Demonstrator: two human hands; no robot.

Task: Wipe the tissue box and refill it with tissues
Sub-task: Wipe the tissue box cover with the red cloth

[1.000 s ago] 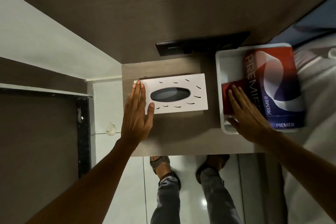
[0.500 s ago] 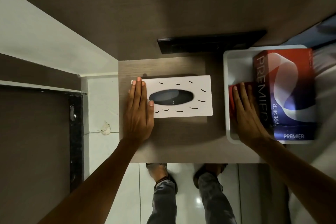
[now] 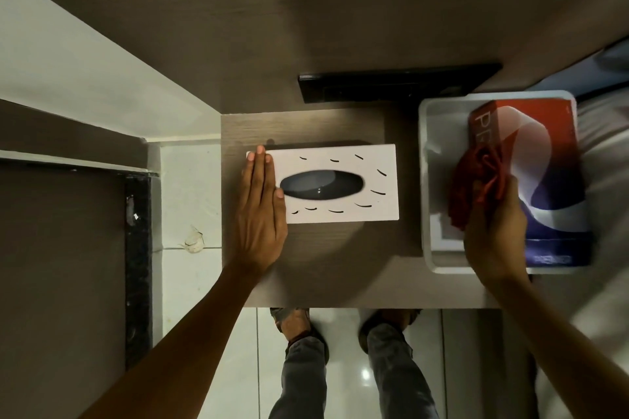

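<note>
1. Two hands. Left hand lies flat, fingers released, on the left end of the tissue box; the box sits mid-surface.
2. Right of the box: right hand fingers pinched on one red cloth; wiping apparently not begun.
3. One white tray, one refill pack inside; refilling is left.

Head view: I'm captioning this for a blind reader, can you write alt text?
Seen from above, a left hand lies flat on a white tissue box on a wooden table, while the right hand lifts a red cloth from a white tray holding a tissue pack.
</note>
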